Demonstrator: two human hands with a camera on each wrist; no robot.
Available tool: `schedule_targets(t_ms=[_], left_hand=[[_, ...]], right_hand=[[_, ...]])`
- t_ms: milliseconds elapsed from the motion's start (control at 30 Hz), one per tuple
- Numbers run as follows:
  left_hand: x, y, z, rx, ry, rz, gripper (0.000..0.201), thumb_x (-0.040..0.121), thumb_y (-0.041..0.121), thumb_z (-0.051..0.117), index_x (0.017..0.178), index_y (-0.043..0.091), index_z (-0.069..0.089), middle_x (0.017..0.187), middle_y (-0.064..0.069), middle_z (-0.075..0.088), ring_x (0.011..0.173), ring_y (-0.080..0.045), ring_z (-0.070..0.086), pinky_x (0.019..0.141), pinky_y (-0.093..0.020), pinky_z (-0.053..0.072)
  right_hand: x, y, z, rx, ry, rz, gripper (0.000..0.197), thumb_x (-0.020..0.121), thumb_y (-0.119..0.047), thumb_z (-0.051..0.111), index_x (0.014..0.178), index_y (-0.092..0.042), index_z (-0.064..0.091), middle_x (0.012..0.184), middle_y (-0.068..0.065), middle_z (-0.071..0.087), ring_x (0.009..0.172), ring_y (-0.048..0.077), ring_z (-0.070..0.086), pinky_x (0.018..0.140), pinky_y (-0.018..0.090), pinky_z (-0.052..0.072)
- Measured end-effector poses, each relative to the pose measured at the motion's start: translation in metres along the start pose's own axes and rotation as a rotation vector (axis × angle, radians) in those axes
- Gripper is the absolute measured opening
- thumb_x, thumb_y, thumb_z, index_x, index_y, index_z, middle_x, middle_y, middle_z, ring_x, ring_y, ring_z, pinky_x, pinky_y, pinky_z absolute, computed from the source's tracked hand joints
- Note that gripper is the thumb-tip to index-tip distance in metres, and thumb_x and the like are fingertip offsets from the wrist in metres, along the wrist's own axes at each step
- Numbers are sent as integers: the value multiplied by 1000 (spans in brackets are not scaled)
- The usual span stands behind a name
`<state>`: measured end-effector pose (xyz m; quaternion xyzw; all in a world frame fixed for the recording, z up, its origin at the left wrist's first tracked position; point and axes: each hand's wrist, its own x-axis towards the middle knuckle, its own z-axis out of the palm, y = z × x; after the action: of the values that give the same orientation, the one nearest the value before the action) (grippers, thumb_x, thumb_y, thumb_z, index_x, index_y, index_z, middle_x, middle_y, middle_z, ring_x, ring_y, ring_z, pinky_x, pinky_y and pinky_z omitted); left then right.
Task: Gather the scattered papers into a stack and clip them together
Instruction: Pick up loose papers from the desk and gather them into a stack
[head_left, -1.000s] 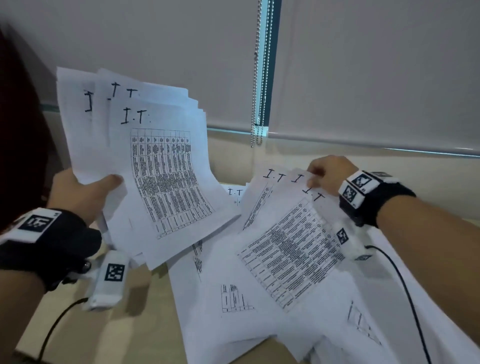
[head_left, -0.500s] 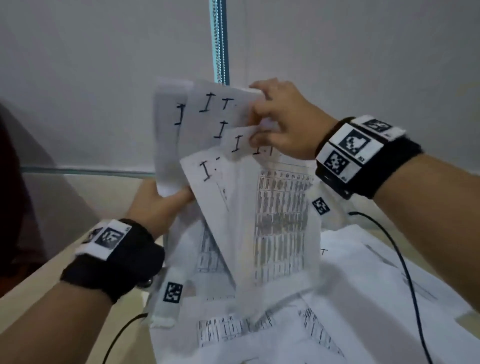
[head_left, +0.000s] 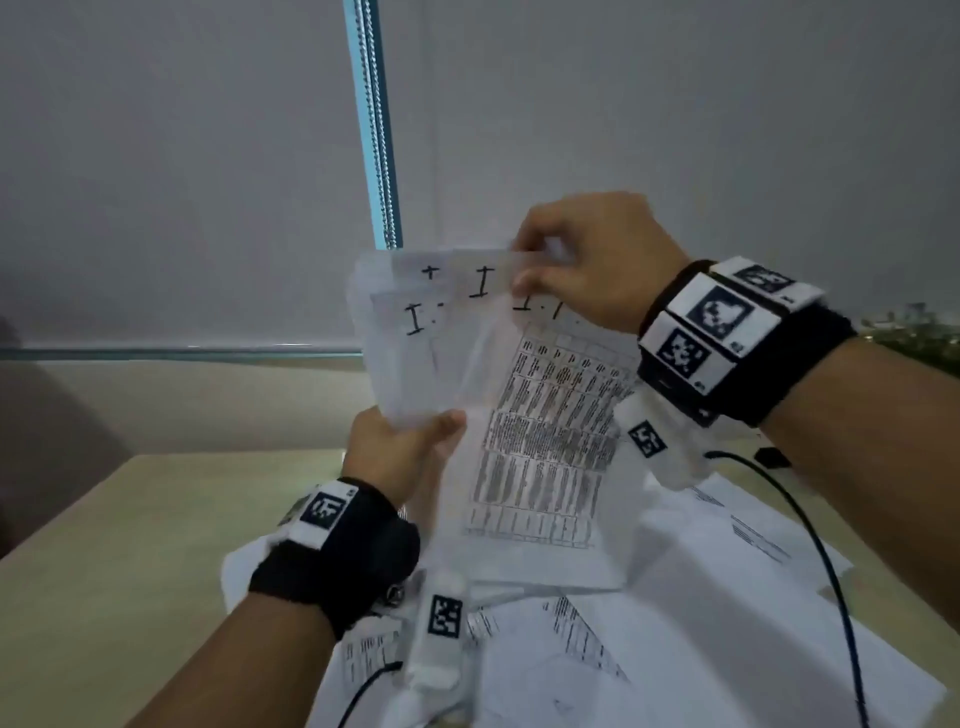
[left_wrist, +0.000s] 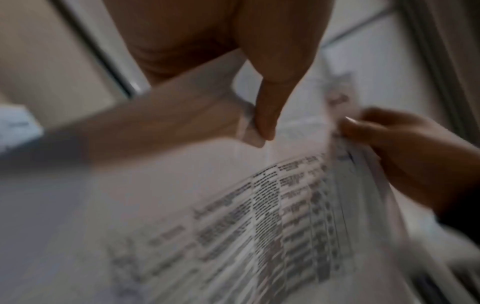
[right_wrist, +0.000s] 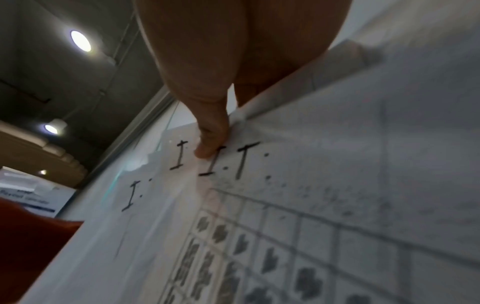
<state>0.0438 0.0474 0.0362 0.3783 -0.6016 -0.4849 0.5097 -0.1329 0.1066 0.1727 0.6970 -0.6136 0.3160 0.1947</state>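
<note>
Both hands hold a loose bundle of white printed papers upright above the table, each sheet marked "I.T" by hand over a printed table. My left hand grips the bundle's left edge from below, thumb on the front sheet. My right hand pinches the sheets' top edge, thumb pressed beside the handwritten letters. The bundle is fanned, its edges uneven. More loose papers lie scattered on the table under the hands. No clip is in view.
A beige table runs out to the left of the papers. Grey roller blinds with a bead chain hang behind. A small black object lies at the table's right. Cables trail from both wrist cameras.
A second ago the left hand held a bundle alone while the right took sheets from the table. Those sheets were lifted and joined to the bundle, which both hands now hold, slightly lower.
</note>
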Motion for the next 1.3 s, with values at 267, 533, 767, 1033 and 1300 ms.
schedule_targets(t_ms=[267,533,767,1033,1300], left_hand=[[18,-1,-12,-173,142,23,25,76,3,72,99,6,63,75,-1,74,58,-3,67,52,-13,49],[22,5,15,-285,-68,25,64,68,28,73,124,7,50,103,1,71,96,-14,66,84,-33,50],[9,-31,36,-83,42,3,48,81,20,70,117,20,38,108,-2,63,104,-25,61,98,-44,46],[13,-25,37,-80,-48,86,49,85,15,65,125,16,38,108,4,61,95,-7,59,94,-34,48],[19,-19,47,-83,-32,121,39,87,17,63,124,16,51,115,2,66,110,-17,60,102,-43,44]], right_hand=[[-87,66,25,816,165,818,96,67,-12,74,144,-23,17,130,13,46,117,23,47,101,34,37],[-101,69,53,985,404,737,33,77,1,66,105,-15,56,101,4,69,90,20,66,79,29,54],[-126,59,91,916,263,793,45,79,8,56,116,-15,46,103,-2,63,99,17,62,90,32,49],[-120,61,85,905,308,750,42,79,3,60,112,-16,44,108,5,62,94,15,61,91,33,49],[-117,62,78,906,264,759,37,86,-6,57,119,-16,44,98,-7,61,91,11,60,88,34,50]])
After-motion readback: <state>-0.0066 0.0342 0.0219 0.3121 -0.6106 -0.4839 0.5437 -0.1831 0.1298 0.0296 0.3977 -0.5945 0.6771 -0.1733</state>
